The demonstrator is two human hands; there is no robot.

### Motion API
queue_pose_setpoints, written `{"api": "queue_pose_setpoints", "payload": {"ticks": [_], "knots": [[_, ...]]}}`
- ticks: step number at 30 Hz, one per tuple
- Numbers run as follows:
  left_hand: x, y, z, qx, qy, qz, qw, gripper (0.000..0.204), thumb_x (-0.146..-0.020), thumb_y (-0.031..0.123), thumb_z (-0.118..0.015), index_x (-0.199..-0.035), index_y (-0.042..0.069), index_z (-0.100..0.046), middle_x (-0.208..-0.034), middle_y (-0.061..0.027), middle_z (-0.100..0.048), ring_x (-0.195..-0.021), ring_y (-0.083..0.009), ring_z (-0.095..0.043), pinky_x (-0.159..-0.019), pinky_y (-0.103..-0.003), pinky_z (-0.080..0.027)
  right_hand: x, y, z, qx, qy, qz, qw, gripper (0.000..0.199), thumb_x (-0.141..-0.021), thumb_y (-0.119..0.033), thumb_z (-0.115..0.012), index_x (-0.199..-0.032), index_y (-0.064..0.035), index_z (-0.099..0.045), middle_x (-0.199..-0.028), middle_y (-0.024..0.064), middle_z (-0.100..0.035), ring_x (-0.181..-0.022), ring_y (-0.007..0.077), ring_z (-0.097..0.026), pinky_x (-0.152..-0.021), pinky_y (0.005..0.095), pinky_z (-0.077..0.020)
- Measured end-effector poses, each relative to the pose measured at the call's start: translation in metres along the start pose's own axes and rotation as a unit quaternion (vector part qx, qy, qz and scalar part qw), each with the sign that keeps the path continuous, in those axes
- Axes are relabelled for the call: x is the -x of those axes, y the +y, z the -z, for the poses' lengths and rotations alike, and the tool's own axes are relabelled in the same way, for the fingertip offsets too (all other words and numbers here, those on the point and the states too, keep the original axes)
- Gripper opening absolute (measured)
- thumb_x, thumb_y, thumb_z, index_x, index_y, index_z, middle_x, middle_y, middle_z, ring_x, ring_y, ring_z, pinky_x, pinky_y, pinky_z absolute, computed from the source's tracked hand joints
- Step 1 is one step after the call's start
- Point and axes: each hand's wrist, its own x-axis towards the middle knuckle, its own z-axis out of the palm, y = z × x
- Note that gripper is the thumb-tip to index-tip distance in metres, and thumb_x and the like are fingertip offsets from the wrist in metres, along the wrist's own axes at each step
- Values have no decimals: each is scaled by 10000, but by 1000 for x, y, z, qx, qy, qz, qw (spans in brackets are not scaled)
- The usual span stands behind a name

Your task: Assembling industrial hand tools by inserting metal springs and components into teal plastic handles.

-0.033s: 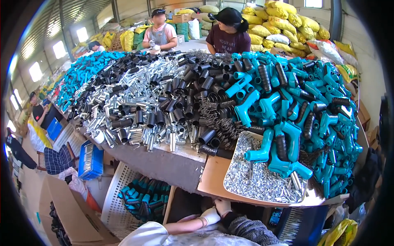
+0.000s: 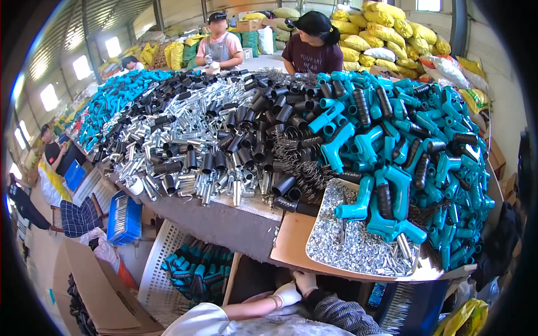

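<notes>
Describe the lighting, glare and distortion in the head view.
Head view: daylight from blown-out windows at upper left; the metal tubes glint; fisheye bends the table edge and blackens the corners; both hands, below the table, sit in shade but sharp.

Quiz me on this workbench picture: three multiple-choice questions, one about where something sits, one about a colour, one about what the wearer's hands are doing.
1. Where does the tray of small metal pieces sit?
A. near edge of the table, right of middle
B. far end, by the two workers
C. on the floor

2. What colour are the pistol-shaped plastic handles?
A. red
B. teal blue
C. yellow

3. How are the left hand and right hand?
A. spread over the pile
B. low, below the table edge, close together
C. lifting the tray

Answers: 1 A, it rests on the wooden board at the near edge. 2 B, plainly teal. 3 B, both show under the board.
</notes>
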Motion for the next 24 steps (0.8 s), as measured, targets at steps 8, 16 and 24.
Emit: {"api": "queue_pose_setpoints", "payload": {"ticks": [8, 16, 24], "knots": [[143, 91, 194, 134, 48, -63, 988, 581, -837, 269, -785, -1304, -10, -580, -941, -85, -680, -773, -138, -655, -675, -309, -564, 18, -62, 111, -555, 23, -240, 796, 213, -959, -62, -643, -1167, -17, -634, -1037, 134, -708, -888, 251, -695, -804, 380, -575], [233, 104, 248, 187, 252, -8, 949, 591, -816, 107, -749, -1377, 24, -580, -825, -30, -656, -617, -83, -604, -553, -258, -503, 90, -57, 119, -591, -11, -308, 745, 280, -980, -150, -585, -1199, 23, -613, -978, 123, -661, -838, 286, -650, -824, 472, -578], [270, 50, 241, 353, 460, 46, 814, 379, -879, 123, -631, -1250, 47, -628, -726, -13, -596, -527, -105, -559, -451, -252, -468, 60, -202, 163, -136, -55, 173, 974, 175, -860, 2, -611, -1009, -21, -699, -948, 142, -670, -889, 326, -655, -831, 399, -532]]}}
